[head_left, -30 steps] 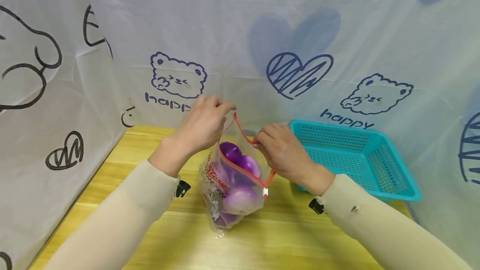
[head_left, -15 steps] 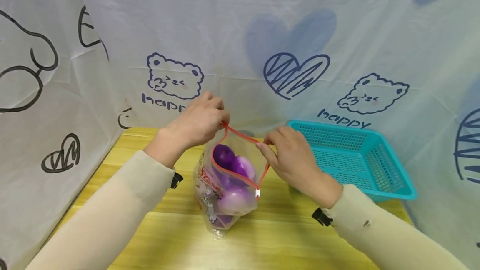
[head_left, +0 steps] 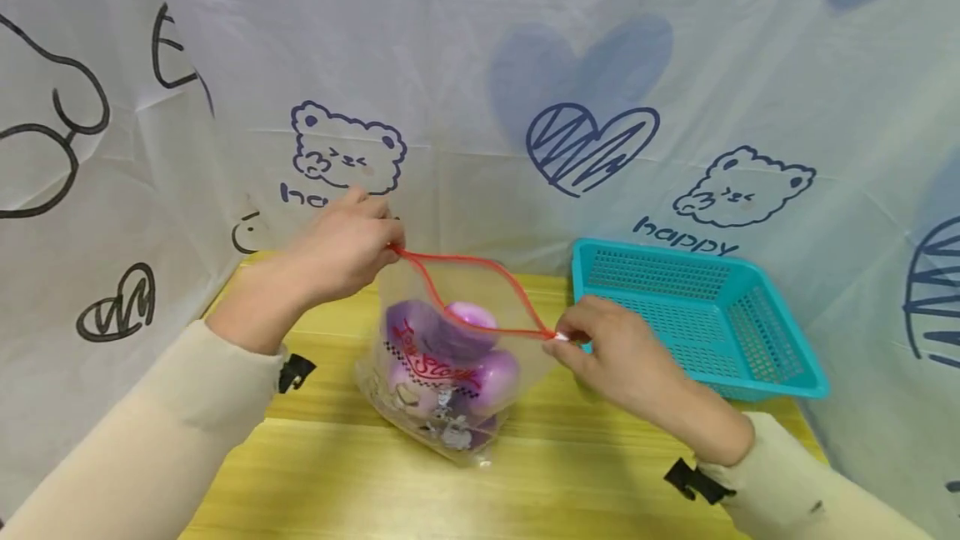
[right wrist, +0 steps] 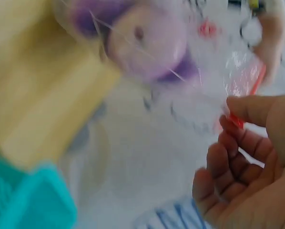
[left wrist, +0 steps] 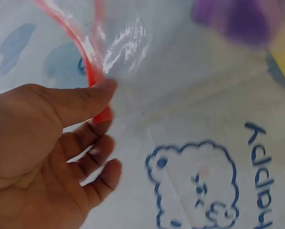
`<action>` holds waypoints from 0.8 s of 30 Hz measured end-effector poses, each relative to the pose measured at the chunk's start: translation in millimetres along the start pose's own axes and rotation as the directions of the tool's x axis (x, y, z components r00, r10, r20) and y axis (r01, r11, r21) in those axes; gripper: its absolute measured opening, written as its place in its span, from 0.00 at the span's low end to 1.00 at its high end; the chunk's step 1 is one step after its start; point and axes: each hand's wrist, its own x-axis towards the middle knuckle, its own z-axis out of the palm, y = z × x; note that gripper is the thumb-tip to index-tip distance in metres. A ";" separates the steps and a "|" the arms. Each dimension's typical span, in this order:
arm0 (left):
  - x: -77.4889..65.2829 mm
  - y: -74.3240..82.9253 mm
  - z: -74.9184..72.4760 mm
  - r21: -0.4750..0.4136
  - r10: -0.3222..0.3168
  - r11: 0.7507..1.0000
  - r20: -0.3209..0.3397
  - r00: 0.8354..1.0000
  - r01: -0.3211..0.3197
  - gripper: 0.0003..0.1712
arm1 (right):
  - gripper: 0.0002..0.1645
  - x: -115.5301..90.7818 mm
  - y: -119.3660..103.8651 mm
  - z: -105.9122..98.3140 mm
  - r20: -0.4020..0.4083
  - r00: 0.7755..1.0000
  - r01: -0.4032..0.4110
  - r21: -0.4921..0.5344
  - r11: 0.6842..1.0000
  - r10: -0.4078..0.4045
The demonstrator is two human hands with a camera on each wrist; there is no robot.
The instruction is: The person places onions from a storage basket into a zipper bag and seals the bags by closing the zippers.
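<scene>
A clear zip bag with a red zip strip and red printed lettering stands on the table. Its mouth gapes between the two hands. Several purple and pale rounded things fill its lower part; their kind is hard to tell. My left hand pinches the left end of the red strip between thumb and index finger, as the left wrist view shows too. At the strip's other end, by the white slider, my right hand pinches the bag with thumb and index finger. The right wrist view is blurred.
On the right of the yellow wood-grain table sits a turquoise plastic basket with slotted walls, just behind my right hand. A white printed cloth hangs close behind the table and along its left side.
My left hand has moved left and my right hand right and down, to the slider end. The bag's mouth is stretched wider between them, and its printed side now faces me.
</scene>
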 end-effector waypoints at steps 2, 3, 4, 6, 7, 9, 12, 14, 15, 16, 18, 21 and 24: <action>-19.9 -1.5 -6.0 -0.008 -0.009 1.000 0.015 1.000 0.009 0.02 | 0.04 2.4 10.4 -13.0 -0.017 0.999 0.031 -0.032 0.999 -0.031; -29.7 -1.2 -8.3 -0.020 -0.012 1.000 0.025 1.000 0.012 0.02 | 0.04 3.3 14.4 -19.3 -0.028 0.998 0.053 -0.051 0.997 -0.055; -39.0 0.2 -9.9 -0.034 -0.020 0.999 0.037 0.999 0.021 0.02 | 0.04 3.7 17.5 -25.1 -0.040 0.996 0.076 -0.068 0.995 -0.079; -54.0 3.9 -9.9 -0.045 -0.019 0.999 0.036 0.999 0.021 0.01 | 0.03 3.8 22.1 -33.0 -0.063 0.988 0.133 -0.094 0.987 -0.139; -59.6 6.2 -8.4 -0.041 -0.014 0.999 0.029 0.999 0.015 0.01 | 0.03 3.7 23.9 -34.9 -0.069 0.983 0.161 -0.108 0.981 -0.169; -66.7 10.3 -2.3 -0.026 0.009 1.000 0.007 1.000 -0.009 0.02 | 0.04 3.4 26.6 -33.3 -0.062 0.970 0.223 -0.151 0.963 -0.234; -69.0 15.2 11.0 0.042 0.065 0.997 -0.040 0.997 -0.063 0.03 | 0.04 2.4 33.3 -21.2 -0.016 0.957 0.281 -0.201 0.938 -0.290; -69.4 16.7 18.4 0.060 0.076 0.996 -0.053 0.996 -0.073 0.04 | 0.06 2.2 35.7 -11.5 0.016 0.957 0.288 -0.213 0.934 -0.291; -69.7 17.0 21.0 0.063 0.077 0.995 -0.062 0.995 -0.073 0.04 | 0.06 2.2 36.0 -7.1 0.017 0.958 0.283 -0.207 0.937 -0.285; -70.0 17.0 22.9 0.066 0.075 0.995 -0.068 0.995 -0.070 0.04 | 0.08 2.5 36.0 -3.2 0.010 0.961 0.273 -0.196 0.942 -0.277; -70.8 16.2 25.1 0.050 0.058 0.997 -0.071 0.996 -0.055 0.05 | 0.11 3.7 33.6 2.9 -0.013 0.964 0.260 -0.176 0.950 -0.266; -71.5 14.9 27.1 0.025 0.041 0.999 -0.063 0.997 -0.040 0.08 | 0.12 6.0 29.8 9.6 -0.064 0.956 0.275 -0.132 0.952 -0.285; -72.2 13.7 30.3 0.017 0.054 0.998 -0.065 0.996 -0.053 0.08 | 0.07 6.4 28.1 13.3 -0.103 0.943 0.304 -0.118 0.945 -0.317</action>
